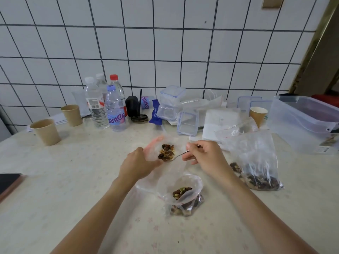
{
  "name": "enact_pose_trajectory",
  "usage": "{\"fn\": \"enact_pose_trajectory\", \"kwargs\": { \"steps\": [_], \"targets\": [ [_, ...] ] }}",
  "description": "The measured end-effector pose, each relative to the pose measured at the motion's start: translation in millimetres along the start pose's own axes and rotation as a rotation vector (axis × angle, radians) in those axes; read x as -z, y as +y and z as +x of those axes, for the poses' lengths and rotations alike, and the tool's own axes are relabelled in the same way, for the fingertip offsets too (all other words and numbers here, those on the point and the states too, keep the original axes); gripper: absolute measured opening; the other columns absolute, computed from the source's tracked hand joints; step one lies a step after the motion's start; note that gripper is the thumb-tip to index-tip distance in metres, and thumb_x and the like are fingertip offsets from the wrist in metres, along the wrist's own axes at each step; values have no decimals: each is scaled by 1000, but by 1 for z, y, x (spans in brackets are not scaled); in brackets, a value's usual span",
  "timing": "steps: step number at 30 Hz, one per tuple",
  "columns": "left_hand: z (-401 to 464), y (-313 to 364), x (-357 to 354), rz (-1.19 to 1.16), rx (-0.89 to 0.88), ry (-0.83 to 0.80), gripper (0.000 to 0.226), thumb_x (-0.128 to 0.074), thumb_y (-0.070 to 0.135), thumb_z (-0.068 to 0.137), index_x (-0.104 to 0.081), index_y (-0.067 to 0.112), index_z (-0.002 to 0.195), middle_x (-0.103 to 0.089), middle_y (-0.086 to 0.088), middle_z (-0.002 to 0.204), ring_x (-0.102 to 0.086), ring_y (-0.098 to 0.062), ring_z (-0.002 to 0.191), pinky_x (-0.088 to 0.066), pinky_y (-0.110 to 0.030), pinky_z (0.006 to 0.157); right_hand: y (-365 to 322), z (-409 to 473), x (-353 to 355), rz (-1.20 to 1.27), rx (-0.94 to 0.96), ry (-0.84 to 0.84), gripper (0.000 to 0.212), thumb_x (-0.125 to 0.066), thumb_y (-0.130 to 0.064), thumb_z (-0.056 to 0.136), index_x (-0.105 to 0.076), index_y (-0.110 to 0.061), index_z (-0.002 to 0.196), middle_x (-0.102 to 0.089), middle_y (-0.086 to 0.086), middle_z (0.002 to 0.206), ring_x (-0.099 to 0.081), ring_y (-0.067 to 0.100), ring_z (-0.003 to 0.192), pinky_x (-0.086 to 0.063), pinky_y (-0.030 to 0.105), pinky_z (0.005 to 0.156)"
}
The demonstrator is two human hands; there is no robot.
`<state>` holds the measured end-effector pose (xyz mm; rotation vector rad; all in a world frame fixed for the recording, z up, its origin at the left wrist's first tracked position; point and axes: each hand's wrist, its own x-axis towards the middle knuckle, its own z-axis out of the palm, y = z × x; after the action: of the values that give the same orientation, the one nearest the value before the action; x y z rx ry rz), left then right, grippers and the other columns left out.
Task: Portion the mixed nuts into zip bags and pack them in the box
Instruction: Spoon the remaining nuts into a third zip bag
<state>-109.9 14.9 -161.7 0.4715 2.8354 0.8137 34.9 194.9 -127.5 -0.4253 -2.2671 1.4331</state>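
My left hand (138, 163) holds a small clear zip bag (156, 149) open at the table's middle, fingers inside its mouth. My right hand (205, 153) grips a metal spoon (180, 154) whose bowl, heaped with mixed nuts (167, 153), sits at the bag's opening. Closer to me lies another zip bag (183, 197) with nuts in it, its mouth open. To the right, a large clear bag of mixed nuts (256, 162) lies on the table. A big clear plastic box (304, 123) stands at the far right.
Water bottles (104, 105), paper cups (45, 132) (258, 114), small snap-lid containers (170, 105) and a stack of spare zip bags (220, 123) line the back by the tiled wall. A phone (8, 184) lies at the left edge.
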Motion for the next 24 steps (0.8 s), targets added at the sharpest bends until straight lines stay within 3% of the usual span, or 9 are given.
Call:
{"fn": "enact_pose_trajectory", "kwargs": {
  "steps": [5, 16, 24],
  "targets": [
    [-1, -1, -11, 84, -29, 96, 60, -83, 67, 69, -53, 25, 100, -59, 8, 81, -58, -12, 72, -49, -31, 59, 10, 8, -10, 0, -30, 22, 22, -59, -24, 104, -73, -11, 93, -80, -3, 78, -77, 10, 76, -63, 41, 80],
    [13, 2, -3, 78, -66, 1, 65, -89, 63, 62, -58, 24, 103, -62, 5, 90, -61, -17, 81, -54, -35, 71, 27, 23, -24, 127, -103, 111, 16, -60, -15, 103, -70, -10, 92, -80, 3, 80, -79, 15, 77, -62, 32, 65],
    [13, 5, 2, -62, -145, -8, 45, -95, 42, 65, -61, 25, 91, -63, 4, 84, -58, -15, 77, -41, -28, 59, 35, 19, -29, 88, -76, 102, 14, -58, -17, 104, -69, -18, 95, -79, -3, 87, -77, 11, 75, -60, 34, 57]
  ]
}}
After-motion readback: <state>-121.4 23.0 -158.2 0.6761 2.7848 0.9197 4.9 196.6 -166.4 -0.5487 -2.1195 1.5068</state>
